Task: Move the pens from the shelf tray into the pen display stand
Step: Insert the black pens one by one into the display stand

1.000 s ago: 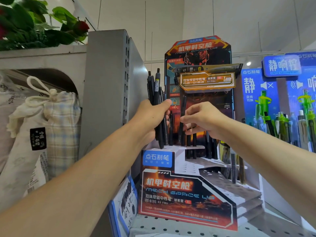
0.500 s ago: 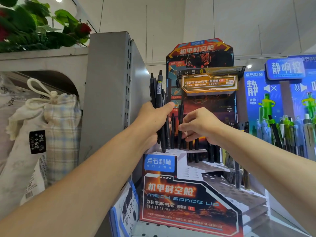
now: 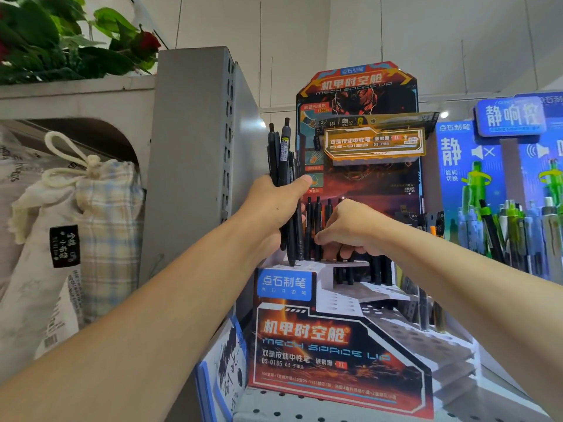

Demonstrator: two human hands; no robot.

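Fingers of the left hand [image 3: 274, 208] curl round a bundle of pens [image 3: 285, 166], slim matte black barrels with one pale label strip, held upright above the top step of the display stand [image 3: 329, 339]. The right hand [image 3: 347, 229] curls at the pens [image 3: 316, 226] standing in that step; whether it pinches one, I cannot tell. The stand is glossy printed card with white stepped tiers full of round holes. A soft checked drawstring bag [image 3: 100, 226] hangs at left.

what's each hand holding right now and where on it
The left hand grips a bunch of black pens around their middles. The right hand is curled at the stand's top row; whether it holds anything cannot be told.
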